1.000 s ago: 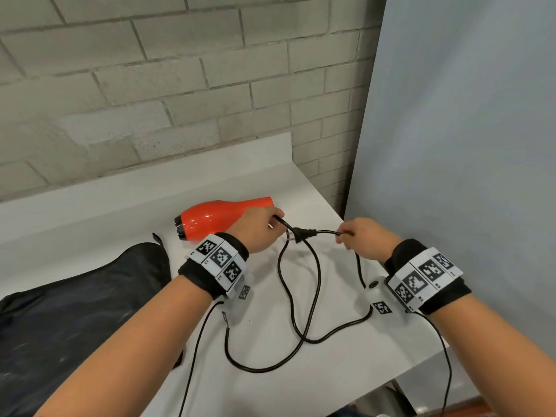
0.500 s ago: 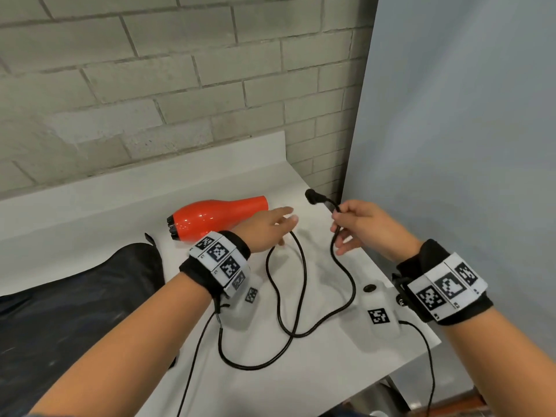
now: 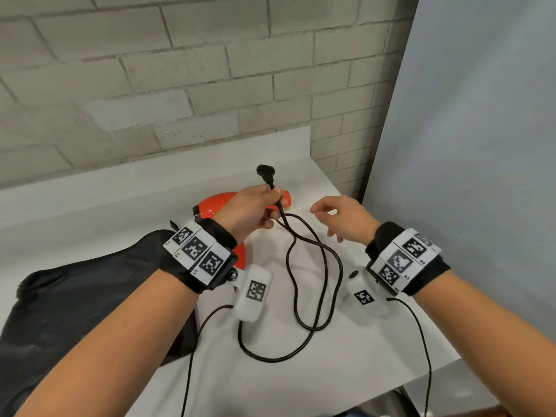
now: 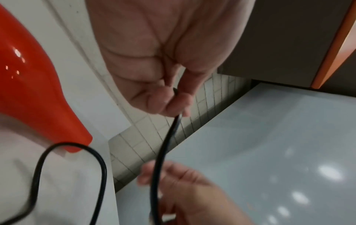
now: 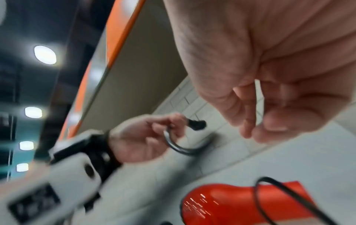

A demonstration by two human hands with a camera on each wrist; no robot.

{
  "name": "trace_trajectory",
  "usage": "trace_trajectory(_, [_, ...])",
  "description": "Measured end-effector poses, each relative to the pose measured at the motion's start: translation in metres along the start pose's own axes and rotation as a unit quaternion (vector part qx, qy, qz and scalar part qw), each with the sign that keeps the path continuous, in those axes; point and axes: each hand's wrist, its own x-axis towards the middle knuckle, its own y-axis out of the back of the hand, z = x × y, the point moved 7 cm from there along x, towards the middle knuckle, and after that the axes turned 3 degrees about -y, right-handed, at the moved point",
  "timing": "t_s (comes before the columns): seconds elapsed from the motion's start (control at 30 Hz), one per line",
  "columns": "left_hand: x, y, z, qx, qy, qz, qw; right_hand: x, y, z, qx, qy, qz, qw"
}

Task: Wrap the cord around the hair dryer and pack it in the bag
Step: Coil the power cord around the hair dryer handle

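A white surface (image 3: 346, 371) runs up to a pale brick wall (image 3: 180, 85), with a grey panel (image 3: 466, 145) standing along its right side. Nearest on the surface, the black cord (image 3: 328, 299) lies in loose loops between the two forearms, unwound, and to the left a black bag (image 3: 75, 296) lies slack and flat, its edge reaching the surface's near left part. Farther in, the left hand (image 3: 249, 210) is raised above the surface with its fingers and thumb curled round the cord just below the plug (image 3: 264, 171), which sticks up above the fist; the cord hangs down from this grip to the loops. The right hand (image 3: 343, 219) hovers just beside it to the right, fingers loosely bent and spread, holding nothing and apart from the cord. Behind and under the left hand, the orange hair dryer (image 3: 216, 203) lies on its side on the surface, beside the bag and not in it, its narrow end pointing right.
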Motion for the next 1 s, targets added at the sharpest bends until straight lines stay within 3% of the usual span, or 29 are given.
trace_trajectory(0.1, [-0.001,0.008,0.005,-0.015,0.005,0.006,1.000,0.015,-0.028,0.023,-0.098,-0.091,-0.118,0.984])
trace_trajectory(0.17, [0.000,0.014,0.008,-0.012,0.017,0.020,1.000,0.020,-0.042,0.027,-0.124,-0.087,-0.157,0.976])
trace_trajectory(0.27, [0.000,0.023,0.017,0.004,0.017,0.046,0.999,0.022,-0.039,0.028,-0.033,-0.080,-0.123,0.989])
trace_trajectory(0.4, [0.001,0.034,0.045,-0.024,-0.078,0.121,0.989,0.011,-0.012,0.055,0.111,-0.183,-0.030,0.976])
trace_trajectory(0.47, [0.001,0.038,0.061,-0.038,-0.148,0.155,0.976,0.003,0.001,0.076,0.074,-0.225,-0.005,0.972])
trace_trajectory(0.57, [-0.006,0.032,0.072,0.009,-0.247,0.163,0.955,-0.016,0.005,0.098,-0.032,-0.258,-0.048,0.964])
trace_trajectory(0.7, [-0.021,0.009,0.047,0.163,-0.295,0.109,0.935,-0.036,0.004,0.111,-0.133,-0.282,-0.082,0.947])
trace_trajectory(0.83, [-0.049,-0.031,0.002,0.390,-0.341,-0.065,0.853,-0.040,0.001,0.104,-0.230,-0.268,-0.097,0.931])
trace_trajectory(0.9, [-0.059,-0.043,-0.024,0.437,-0.297,-0.131,0.839,-0.037,0.000,0.097,-0.284,-0.237,-0.072,0.926])
trace_trajectory(1.0, [-0.064,-0.053,-0.058,0.506,-0.196,-0.181,0.821,-0.036,-0.004,0.091,-0.283,-0.214,-0.052,0.933])
